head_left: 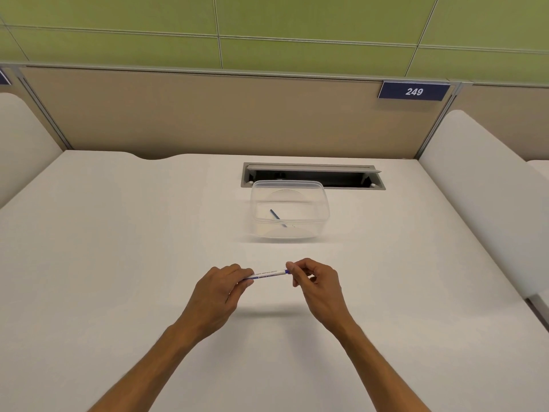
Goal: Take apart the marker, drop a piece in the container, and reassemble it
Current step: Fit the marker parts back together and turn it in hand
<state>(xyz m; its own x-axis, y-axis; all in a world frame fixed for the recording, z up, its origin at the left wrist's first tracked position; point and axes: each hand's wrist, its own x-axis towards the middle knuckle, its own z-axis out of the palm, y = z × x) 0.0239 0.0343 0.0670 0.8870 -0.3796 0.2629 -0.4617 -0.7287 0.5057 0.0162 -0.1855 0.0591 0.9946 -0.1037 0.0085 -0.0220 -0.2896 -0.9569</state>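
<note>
1. head view shows the marker (269, 275) held level above the near middle of the counter (118, 248), with the left hand (221, 289) curled round one end of its white barrel and the right hand (315, 281) pinching the blue end.
2. a thin blue piece (274, 215) lies inside the clear container (289, 212), which stands towards the far edge of the counter, well apart from the hands.
3. the likely slip, as i judge it: the right pinch sits on very little of the blue end, so a twist or pull could make it skid off or pop free and roll away across the smooth top.
4. if the blue piece is needed for reassembly, reaching over could nudge the light container, which looks easy to tip or slide.
5. a misaligned push could jam the parts; whether the ends are fully seated i cannot tell.
6. the counter is plain white, with an open grey cable hatch (315, 175) just behind the container.
7. a beige partition (208, 114) carries a blue plate (413, 91) reading 249; green panels (297, 22) rise above, and white dividers (475, 188) flank both sides.
</note>
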